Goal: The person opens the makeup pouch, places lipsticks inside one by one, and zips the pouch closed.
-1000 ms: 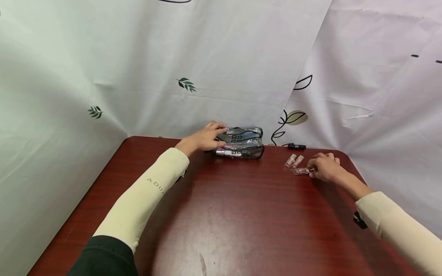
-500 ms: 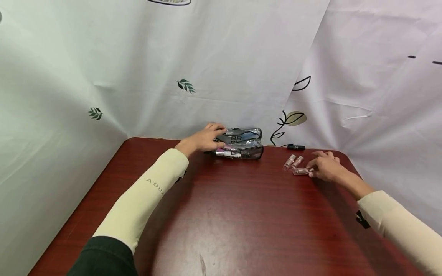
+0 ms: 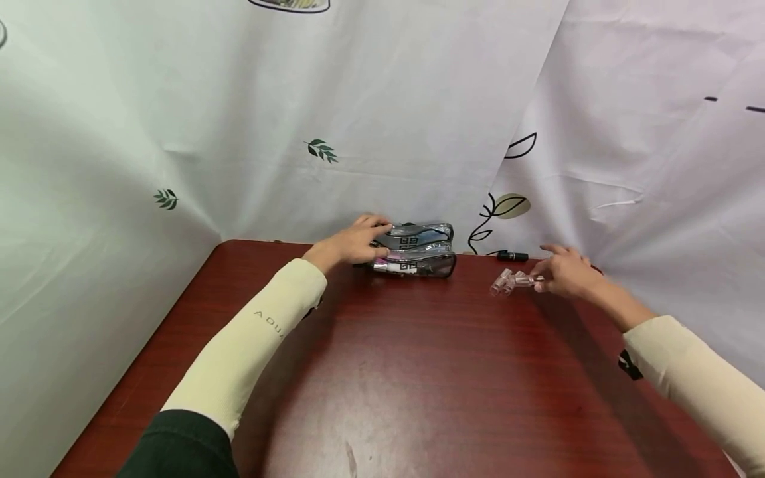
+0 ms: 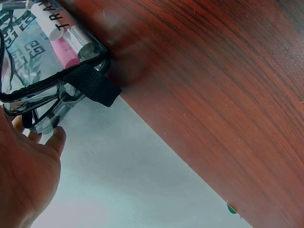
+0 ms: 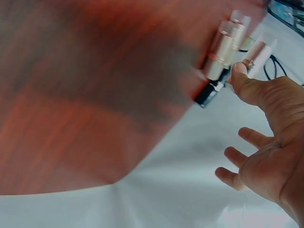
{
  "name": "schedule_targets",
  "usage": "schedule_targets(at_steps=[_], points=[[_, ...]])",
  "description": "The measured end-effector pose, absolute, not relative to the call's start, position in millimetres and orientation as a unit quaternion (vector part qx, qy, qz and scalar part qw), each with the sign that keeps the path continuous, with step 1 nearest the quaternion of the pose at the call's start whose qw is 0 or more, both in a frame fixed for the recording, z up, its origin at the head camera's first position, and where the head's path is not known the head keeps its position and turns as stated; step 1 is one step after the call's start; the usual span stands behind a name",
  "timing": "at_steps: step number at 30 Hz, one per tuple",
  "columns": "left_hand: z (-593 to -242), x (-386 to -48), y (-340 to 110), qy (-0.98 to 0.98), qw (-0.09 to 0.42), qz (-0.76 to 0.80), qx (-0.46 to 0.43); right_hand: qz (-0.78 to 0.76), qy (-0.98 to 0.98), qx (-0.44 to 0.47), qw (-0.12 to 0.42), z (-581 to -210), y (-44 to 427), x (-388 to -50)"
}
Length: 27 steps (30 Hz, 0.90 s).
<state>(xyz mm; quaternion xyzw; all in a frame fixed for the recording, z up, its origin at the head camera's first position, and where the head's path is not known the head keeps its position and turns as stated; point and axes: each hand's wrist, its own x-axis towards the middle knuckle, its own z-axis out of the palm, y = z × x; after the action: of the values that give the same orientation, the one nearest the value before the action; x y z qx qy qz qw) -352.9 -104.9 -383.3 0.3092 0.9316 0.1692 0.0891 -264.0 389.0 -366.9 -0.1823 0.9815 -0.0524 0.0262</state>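
white cloth (image 3: pixel 388 113) with leaf prints hangs behind a red-brown table (image 3: pixel 418 372), and the head view shows both arms stretched across it in pale sleeves (image 3: pixel 251 345). near the table's far edge lies a clear bag (image 3: pixel 427 262) with black trim and a square black mark. the left hand (image 3: pixel 358 240) is on its left end, thumb and forefinger set apart over it; whether they grip or only rest, one cannot tell. well to the right, the right hand (image 3: pixel 564 273) pinches one end of a pinkish tube (image 3: pixel 522 281), which points toward the bag. two more tubes (image 3: pixel 501 281) lie slanted just beside it, and a black stick (image 3: pixel 512 255) lies behind them by the table's edge. from the left wrist, the bag fills the upper left corner, with a white tube (image 4: pixel 46 21) and a pink tube (image 4: pixel 64 51) inside and a black tab (image 4: pixel 92 84) at its end; fingertips show by its clear edge, the thumb out of sight. from the right wrist, slightly blurred, the thumb (image 5: pixel 240 71) presses the pinkish tube, the forefinger is hidden, and three fingers (image 5: pixel 231 156) stand loosely spread away from it.
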Motion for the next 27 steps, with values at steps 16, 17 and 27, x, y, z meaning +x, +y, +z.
schedule_targets(at_steps=[16,17,27], points=[[-419.9,-393.0,-109.2,0.936,0.080,0.163,0.302,-0.054,0.984,-0.172,-0.003,-328.0,360.5,-278.6],[-421.1,-394.8,-109.3,0.936,0.080,0.160,0.302,-0.053,0.983,-0.174,-0.007,-326.6,358.6,-279.0],[-419.6,-392.5,-111.0,0.934,0.076,0.157,0.311,-0.057,0.979,-0.195,-0.029,-321.3,325.9,-286.9]])
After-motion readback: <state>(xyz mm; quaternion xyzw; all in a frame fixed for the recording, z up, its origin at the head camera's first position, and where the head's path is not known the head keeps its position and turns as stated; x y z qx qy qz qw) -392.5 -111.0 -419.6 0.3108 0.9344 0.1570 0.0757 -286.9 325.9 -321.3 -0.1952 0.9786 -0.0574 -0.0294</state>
